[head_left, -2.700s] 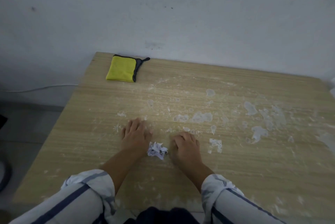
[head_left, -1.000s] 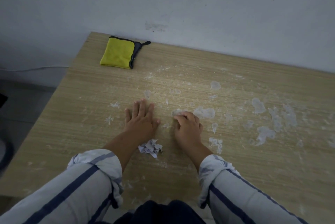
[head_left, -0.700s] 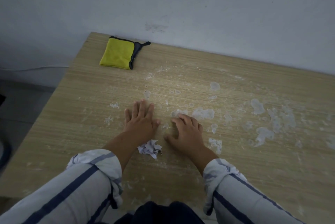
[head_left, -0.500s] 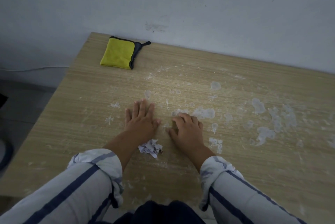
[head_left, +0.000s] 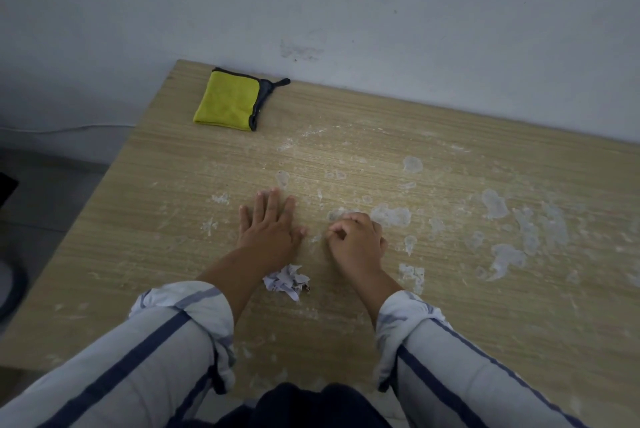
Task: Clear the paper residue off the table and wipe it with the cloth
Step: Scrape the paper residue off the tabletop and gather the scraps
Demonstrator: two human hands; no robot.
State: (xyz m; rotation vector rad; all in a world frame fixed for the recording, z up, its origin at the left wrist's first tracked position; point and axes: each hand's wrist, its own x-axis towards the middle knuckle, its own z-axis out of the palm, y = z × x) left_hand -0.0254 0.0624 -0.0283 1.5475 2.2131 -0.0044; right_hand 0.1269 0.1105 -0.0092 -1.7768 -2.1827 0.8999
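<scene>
The task is at an early stage, by the look of it. One small wad of peeled scraps [head_left: 286, 281] lies just behind the fingers, between the two wrists, which suggests some scraping is done. Much paper residue [head_left: 390, 216] is left: a pale patch touches the right hand's fingertips, and more patches spread well off to the right of the fingers and a little beyond them.

The left hand [head_left: 268, 233] lies flat on the worktop [head_left: 166, 220], fingers [head_left: 272, 201] straight and together, holding nothing. The right hand [head_left: 358, 242] is curled, fingertips down at the patch's edge; whether a scrap is pinched under them cannot be told.

The cloth [head_left: 227, 104], yellow with a dark border, lies folded far ahead and to the left of the fingers, near the back corner; wiping has not begun.

The worktop is pale wood-grain laminate, streaked with whitish smears. A scuffed grey-white wall [head_left: 381, 12] runs along its far edge. To the left, a thin cable [head_left: 69, 130] runs along the wall's foot above a dim floor [head_left: 45, 192].
</scene>
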